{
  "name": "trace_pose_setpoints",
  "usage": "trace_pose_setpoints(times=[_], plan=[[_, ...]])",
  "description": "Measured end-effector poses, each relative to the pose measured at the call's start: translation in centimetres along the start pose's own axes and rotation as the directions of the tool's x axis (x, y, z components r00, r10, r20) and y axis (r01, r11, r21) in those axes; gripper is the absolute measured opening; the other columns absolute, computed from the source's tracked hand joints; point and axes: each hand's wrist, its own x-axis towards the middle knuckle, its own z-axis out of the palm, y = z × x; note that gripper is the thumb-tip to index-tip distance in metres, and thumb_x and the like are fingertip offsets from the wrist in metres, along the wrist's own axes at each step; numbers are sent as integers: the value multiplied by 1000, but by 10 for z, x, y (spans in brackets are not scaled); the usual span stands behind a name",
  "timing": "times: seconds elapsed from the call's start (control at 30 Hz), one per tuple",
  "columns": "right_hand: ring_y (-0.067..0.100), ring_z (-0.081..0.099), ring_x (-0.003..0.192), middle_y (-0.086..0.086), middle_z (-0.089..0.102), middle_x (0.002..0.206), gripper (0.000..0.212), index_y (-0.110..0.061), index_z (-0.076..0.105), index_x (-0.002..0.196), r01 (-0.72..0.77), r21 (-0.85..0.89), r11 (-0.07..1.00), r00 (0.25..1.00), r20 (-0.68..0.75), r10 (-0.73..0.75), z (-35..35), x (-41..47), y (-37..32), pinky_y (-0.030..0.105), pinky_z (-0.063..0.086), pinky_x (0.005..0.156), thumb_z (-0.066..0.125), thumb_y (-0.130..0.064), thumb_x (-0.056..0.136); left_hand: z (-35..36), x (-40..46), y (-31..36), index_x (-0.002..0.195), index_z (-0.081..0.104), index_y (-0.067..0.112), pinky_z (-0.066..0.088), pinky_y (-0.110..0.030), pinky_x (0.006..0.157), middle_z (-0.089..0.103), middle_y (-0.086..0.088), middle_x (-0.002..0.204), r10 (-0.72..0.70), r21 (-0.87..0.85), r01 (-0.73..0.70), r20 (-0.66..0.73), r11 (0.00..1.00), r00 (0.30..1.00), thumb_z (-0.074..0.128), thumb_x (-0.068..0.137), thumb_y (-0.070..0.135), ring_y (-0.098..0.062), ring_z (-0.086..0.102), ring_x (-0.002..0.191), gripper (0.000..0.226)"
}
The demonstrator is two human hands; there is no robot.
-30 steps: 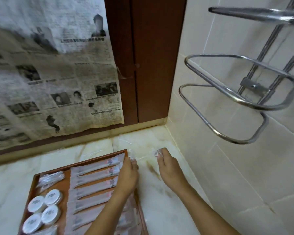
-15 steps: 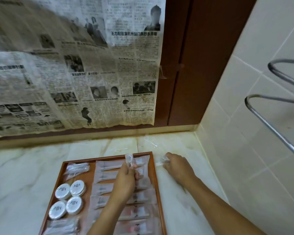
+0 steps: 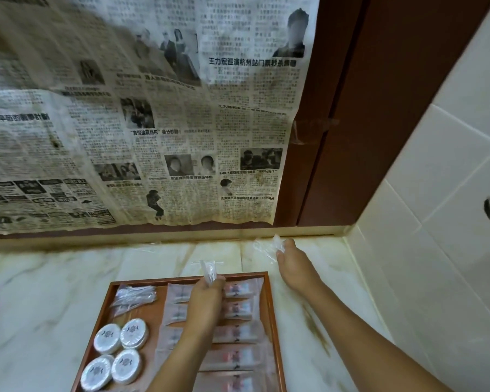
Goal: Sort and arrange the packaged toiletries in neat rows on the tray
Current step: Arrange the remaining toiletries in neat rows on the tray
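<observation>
Clear packet pinched in left hand fingers above tray, right hand fingers gripping crumpled wrapper

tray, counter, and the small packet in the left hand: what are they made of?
Tray: looks like wood or wood-look laminate, reddish-brown, smooth raised rim; which one is unclear.
Counter: polished stone, probably marble, pale with grey-gold veins and a soft sheen.
Packet pinched by the left hand: thin clear plastic film, crinkled and see-through.

tray near end cut off by bottom edge, long sachets partly hidden under left hand
</observation>
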Motion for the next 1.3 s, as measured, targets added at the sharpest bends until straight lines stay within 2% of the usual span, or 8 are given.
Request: trace_pose_setpoints(times=[0.2,0.33,0.43,0.63,0.73,0.83,1.03,1.3], plan=[[33,62,107,11,67,116,54,-16,50,132,15,-123,992,1000,22,-13,21,26,-4,36,50,86,63,-41,87,-6,36,8,71,50,8,33,-32,57,42,-6,53,-17,69,25,-114,997,993,61,92,22,-21,39,50,28],[29,64,101,6,70,108,42,-17,61,120,43,-143,989,999,3,-43,29,38,0,34,51,82,61,-42,87,-5,57,19,66,53,5,37,-31,58,51,-10,58,7,171,26,-190,985,982,64,90,27,-25,48,55,35],[31,61,93,11,67,97,34,-14,62,112,80,-81,993,995,-58,-85,36,37,7,37,48,77,53,-39,91,-5,71,28,82,69,3,43,-31,62,66,-11,74,85,379,9,-229,926,970,63,87,35,-25,60,69,33],[22,46,84,0,52,85,12,-21,45,89,157,52,986,975,-167,-147,43,17,15,35,37,70,50,-29,97,-5,92,43,94,58,16,42,-28,70,62,-1,93,146,854,117,-218,507,965,56,88,53,-25,64,92,38],[21,45,87,-1,52,90,9,-23,42,91,157,39,987,970,-196,-147,44,13,16,39,43,68,45,-29,98,1,100,48,110,63,16,40,-27,70,67,-1,109,130,935,161,-211,316,969,53,90,54,-22,65,100,44],[21,47,89,-3,56,94,9,-22,45,98,159,67,985,966,-219,-141,44,13,14,41,46,67,41,-30,98,8,107,48,114,63,17,39,-26,68,66,1,112,107,948,199,-231,248,967,53,91,53,-19,65,102,44],[19,46,90,-3,58,97,15,-22,45,103,176,23,984,967,-190,-168,43,13,13,37,43,66,37,-33,100,17,118,43,114,65,13,44,-29,70,68,-3,109,67,916,248,-282,317,957,61,91,30,-22,66,98,29],[19,47,94,-5,58,97,14,-24,42,101,177,31,984,972,-163,-170,42,12,12,39,46,67,34,-35,100,15,113,33,104,61,13,45,-29,75,63,-2,96,8,783,227,-284,579,959,57,88,25,-23,59,88,20]])
